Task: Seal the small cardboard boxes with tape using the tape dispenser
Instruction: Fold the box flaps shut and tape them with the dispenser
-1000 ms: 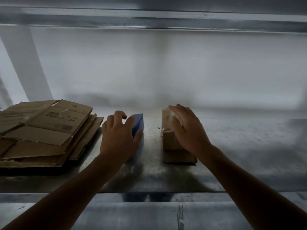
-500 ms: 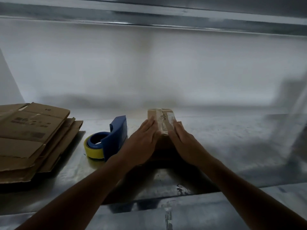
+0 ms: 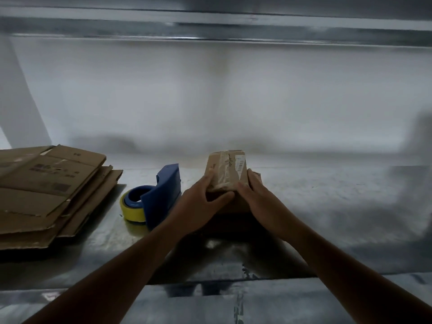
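Brown cardboard forms a small box (image 3: 226, 170) mid-shelf on the grey metal shelf (image 3: 332, 206), taped closed, so its contents are hidden. The left hand (image 3: 198, 206) and right hand (image 3: 260, 198) grip its near end, fingers curled round the sides. Its shadowed lower part is unclear. Just left stands a blue tape dispenser (image 3: 164, 195) with a yellow roll. At far left lies flattened cardboard (image 3: 46, 190), cut off by the edge.

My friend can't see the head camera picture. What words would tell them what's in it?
A left hand and right hand hold a small cardboard box, tape along its top, on a metal shelf. A blue tape dispenser with a yellow roll lies untouched left of them, with a stack of flattened cardboard further left.
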Available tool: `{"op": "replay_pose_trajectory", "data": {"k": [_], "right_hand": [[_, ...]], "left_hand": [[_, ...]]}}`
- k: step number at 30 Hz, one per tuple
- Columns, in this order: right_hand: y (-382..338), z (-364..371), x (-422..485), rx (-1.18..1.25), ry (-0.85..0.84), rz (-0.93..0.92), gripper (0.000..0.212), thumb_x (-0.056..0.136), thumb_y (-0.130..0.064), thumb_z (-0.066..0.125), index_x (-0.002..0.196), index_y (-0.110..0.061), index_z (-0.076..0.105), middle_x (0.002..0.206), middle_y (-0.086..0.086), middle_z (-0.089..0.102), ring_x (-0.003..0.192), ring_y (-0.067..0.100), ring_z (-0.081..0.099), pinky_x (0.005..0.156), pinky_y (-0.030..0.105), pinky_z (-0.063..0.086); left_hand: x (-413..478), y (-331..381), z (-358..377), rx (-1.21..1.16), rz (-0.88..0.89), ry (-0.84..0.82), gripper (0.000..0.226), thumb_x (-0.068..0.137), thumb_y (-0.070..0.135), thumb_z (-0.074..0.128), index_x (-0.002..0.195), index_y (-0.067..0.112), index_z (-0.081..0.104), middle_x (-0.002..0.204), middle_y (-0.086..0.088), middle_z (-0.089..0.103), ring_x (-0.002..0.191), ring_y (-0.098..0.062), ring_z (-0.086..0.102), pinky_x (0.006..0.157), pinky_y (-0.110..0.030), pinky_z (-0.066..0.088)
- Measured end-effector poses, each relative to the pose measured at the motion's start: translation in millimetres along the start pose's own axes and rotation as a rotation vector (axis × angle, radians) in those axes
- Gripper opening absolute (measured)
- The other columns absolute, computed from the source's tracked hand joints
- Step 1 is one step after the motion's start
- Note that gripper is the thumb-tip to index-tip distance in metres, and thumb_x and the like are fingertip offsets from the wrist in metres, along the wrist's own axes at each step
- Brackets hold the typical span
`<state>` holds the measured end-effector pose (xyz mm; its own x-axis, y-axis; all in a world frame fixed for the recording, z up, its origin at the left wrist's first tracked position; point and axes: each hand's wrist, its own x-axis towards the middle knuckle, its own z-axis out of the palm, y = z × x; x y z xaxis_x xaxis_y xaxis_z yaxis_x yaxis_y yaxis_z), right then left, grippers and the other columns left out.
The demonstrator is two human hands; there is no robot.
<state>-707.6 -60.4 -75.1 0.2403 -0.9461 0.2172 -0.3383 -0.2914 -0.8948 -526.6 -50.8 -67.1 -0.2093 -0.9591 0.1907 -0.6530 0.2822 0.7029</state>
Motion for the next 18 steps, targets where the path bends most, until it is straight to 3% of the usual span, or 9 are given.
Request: {"op": "replay_pose_trajectory", "data": {"k": [2, 4, 6, 9, 10, 12, 13, 15, 18], "right_hand": [[-4.4, -5.7, -1.4, 0.046, 0.045, -0.036, 0.027, 0.105, -0.054, 0.035, 0.129, -0.06, 0.047, 0.141, -0.013, 0.049, 0.127, 0.004, 0.052, 0.106, 0.031, 0.047], [-3.5, -13.9, -1.6, -0.034, 0.108, -0.141, 0.036, 0.097, -0.068, 0.036, 0.131, -0.065, 0.047, 0.151, -0.013, 0.045, 0.142, 0.012, 0.041, 0.118, 0.046, 0.034], [-13.5, -17.4, -7.8, -0.089, 0.145, -0.228, 0.035, 0.098, -0.06, 0.042, 0.133, -0.065, 0.045, 0.154, -0.014, 0.041, 0.143, 0.01, 0.037, 0.118, 0.045, 0.036], [-29.4, -13.6, -20.4, -0.173, 0.177, -0.28, 0.046, 0.098, -0.057, 0.051, 0.142, -0.043, 0.049, 0.154, -0.017, 0.036, 0.142, 0.007, 0.033, 0.116, 0.044, 0.039], [-31.8, -11.5, -23.8, -0.242, 0.209, -0.302, 0.052, 0.095, -0.061, 0.05, 0.142, -0.039, 0.05, 0.154, -0.017, 0.036, 0.144, 0.008, 0.031, 0.117, 0.044, 0.037], [-38.2, -10.3, -31.8, -0.267, 0.261, -0.335, 0.053, 0.093, -0.057, 0.048, 0.141, -0.037, 0.052, 0.154, -0.016, 0.038, 0.144, 0.007, 0.031, 0.118, 0.041, 0.035], [-41.9, -10.5, -35.3, -0.201, 0.284, -0.354, 0.05, 0.095, -0.051, 0.05, 0.142, -0.034, 0.052, 0.153, -0.015, 0.04, 0.142, 0.004, 0.035, 0.116, 0.038, 0.038], [-51.4, -11.4, -44.0, 0.068, 0.384, -0.36, 0.041, 0.102, -0.036, 0.051, 0.142, -0.028, 0.052, 0.146, -0.012, 0.048, 0.132, 0.002, 0.048, 0.106, 0.031, 0.047], [-51.3, -11.7, -48.8, 0.3, 0.63, -0.228, 0.036, 0.105, -0.02, 0.052, 0.14, -0.025, 0.05, 0.144, -0.005, 0.051, 0.133, 0.011, 0.049, 0.108, 0.032, 0.043]], "left_hand": [[-2.3, 1.0, -1.7, -0.197, -0.02, 0.1, 0.088, 0.084, 0.062, 0.064, 0.157, 0.027, 0.03, 0.146, 0.008, 0.051, 0.13, -0.014, 0.052, 0.096, -0.015, 0.046], [-4.1, 3.2, -3.9, -0.475, -0.044, 0.174, 0.071, 0.086, 0.053, 0.073, 0.146, 0.027, 0.045, 0.135, 0.011, 0.056, 0.129, -0.015, 0.056, 0.101, -0.021, 0.048], [-9.3, 10.1, -4.4, -0.618, -0.065, 0.166, 0.075, 0.077, 0.06, 0.068, 0.141, 0.026, 0.049, 0.139, 0.004, 0.058, 0.124, -0.018, 0.059, 0.106, -0.039, 0.051], [-19.6, 32.3, -4.8, -0.644, -0.098, 0.136, 0.081, 0.075, 0.073, 0.06, 0.133, 0.017, 0.054, 0.126, -0.002, 0.064, 0.116, -0.021, 0.062, 0.105, -0.047, 0.051], [-22.3, 40.1, -6.6, -0.647, -0.121, 0.116, 0.076, 0.082, 0.074, 0.058, 0.13, 0.015, 0.056, 0.121, -0.001, 0.064, 0.112, -0.02, 0.063, 0.105, -0.048, 0.05], [-26.6, 49.0, -9.8, -0.717, -0.154, 0.071, 0.049, 0.098, 0.054, 0.053, 0.128, 0.015, 0.054, 0.125, -0.006, 0.063, 0.108, -0.022, 0.062, 0.105, -0.049, 0.049], [-28.2, 50.1, -11.9, -0.793, -0.19, 0.046, 0.042, 0.102, 0.044, 0.05, 0.133, 0.015, 0.051, 0.134, -0.012, 0.06, 0.113, -0.026, 0.062, 0.107, -0.05, 0.048], [-33.0, 47.2, -16.8, -1.012, -0.285, 0.002, 0.05, 0.105, 0.039, 0.045, 0.147, 0.012, 0.041, 0.147, -0.015, 0.052, 0.128, -0.036, 0.056, 0.108, -0.051, 0.046], [-44.5, 40.1, -26.1, -1.238, -0.335, -0.021, 0.051, 0.105, 0.045, 0.042, 0.146, 0.015, 0.044, 0.14, -0.012, 0.057, 0.123, -0.037, 0.059, 0.101, -0.055, 0.049]]}}
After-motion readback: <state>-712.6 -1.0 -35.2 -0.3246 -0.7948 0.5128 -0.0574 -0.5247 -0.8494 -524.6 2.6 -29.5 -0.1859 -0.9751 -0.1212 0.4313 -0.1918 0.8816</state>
